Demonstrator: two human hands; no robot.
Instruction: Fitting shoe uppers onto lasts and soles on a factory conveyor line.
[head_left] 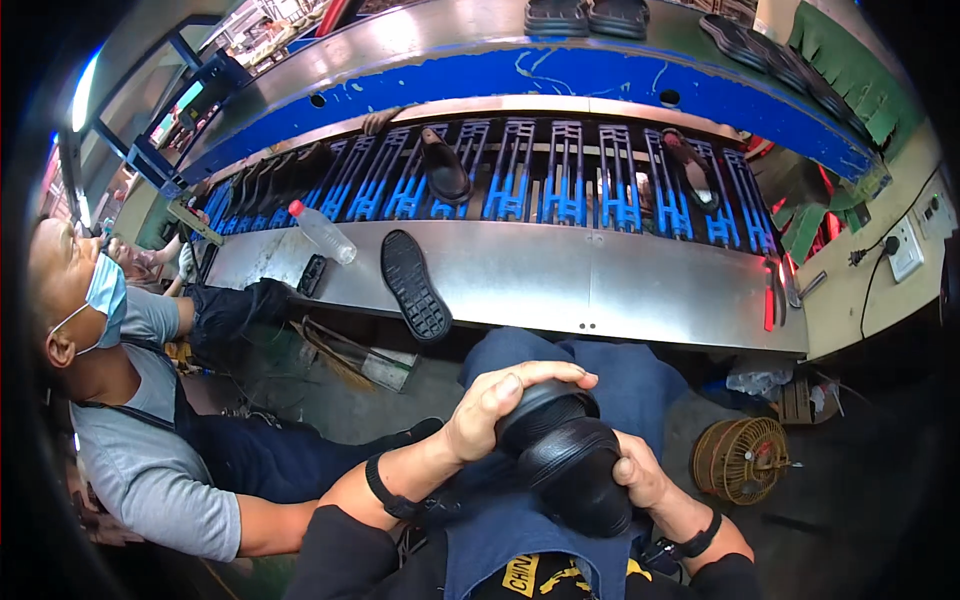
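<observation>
A black leather-looking shoe (575, 465) is held above my lap between both hands. My left hand (490, 410) is closed over its upper left end, fingers stretched across the top and thumb against the near side. My right hand (643, 475) grips the opposite side, thumb on the black surface and fingers mostly hidden behind. Beyond my hands, a black shoe sole (416, 285) with a grid-patterned face leans over the near edge of the metal ledge (520, 275).
Shoes (447, 170) ride on a conveyor with blue slats (515, 185). The ledge carries a clear bottle (325, 235) and red-handled tool (770, 298). More soles (740, 42) lie on the upper shelf. A masked co-worker (150, 440) sits close left; a wicker basket (740, 460) stands right.
</observation>
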